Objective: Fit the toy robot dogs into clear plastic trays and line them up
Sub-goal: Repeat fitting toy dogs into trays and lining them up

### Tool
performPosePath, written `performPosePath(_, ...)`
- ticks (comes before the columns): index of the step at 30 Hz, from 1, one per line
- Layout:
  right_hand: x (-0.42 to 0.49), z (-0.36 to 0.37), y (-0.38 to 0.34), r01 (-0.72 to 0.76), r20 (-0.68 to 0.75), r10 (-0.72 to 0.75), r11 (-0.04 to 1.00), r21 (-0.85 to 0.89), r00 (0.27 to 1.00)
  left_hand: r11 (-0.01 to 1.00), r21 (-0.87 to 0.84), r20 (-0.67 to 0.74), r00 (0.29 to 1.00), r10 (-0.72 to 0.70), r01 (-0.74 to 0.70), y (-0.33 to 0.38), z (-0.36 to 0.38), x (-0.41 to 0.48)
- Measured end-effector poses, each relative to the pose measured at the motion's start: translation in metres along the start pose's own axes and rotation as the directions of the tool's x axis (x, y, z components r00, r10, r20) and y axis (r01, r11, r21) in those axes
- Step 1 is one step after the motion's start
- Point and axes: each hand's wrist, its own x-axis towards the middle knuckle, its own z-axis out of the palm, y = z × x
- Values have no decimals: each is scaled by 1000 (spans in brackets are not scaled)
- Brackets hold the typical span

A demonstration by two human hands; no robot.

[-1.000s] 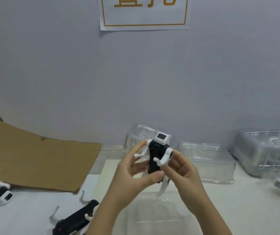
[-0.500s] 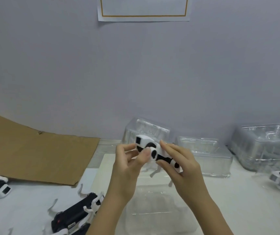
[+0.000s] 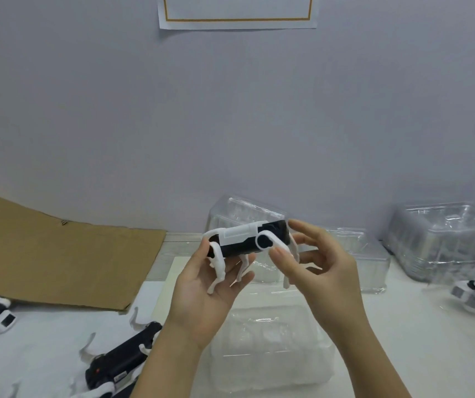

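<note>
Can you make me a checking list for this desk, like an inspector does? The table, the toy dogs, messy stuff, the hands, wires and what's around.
Surface: white table, partly covered.
Job's things: toy robot dog held up in both hands, not in a tray yet; a clear tray lies on the table below the hands; loose dogs lie at lower left, far left and the right edge; empty clear trays stand by the wall.
Clutter: cardboard sheet at left.
Grippers: left hand holds the dog's rear; right hand pinches its front.
Cables: nothing seen.
Surroundings: grey wall, paper sign on it.
</note>
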Motion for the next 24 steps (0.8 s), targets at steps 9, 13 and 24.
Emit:
performPosePath(9,-20,16,-12,270,-91,-321,894,-359,943,995,-48,58,995,-79,82,-14,-5,0)
performPosePath(13,-8,0,-2,175,38,-175,896,-407,984,960,264,-65,992,111,-91,-5,0,-5)
performPosePath(24,6,-16,36,327,146,-294,890,-318,944,628,650,215,896,390,-429,0,30,-36)
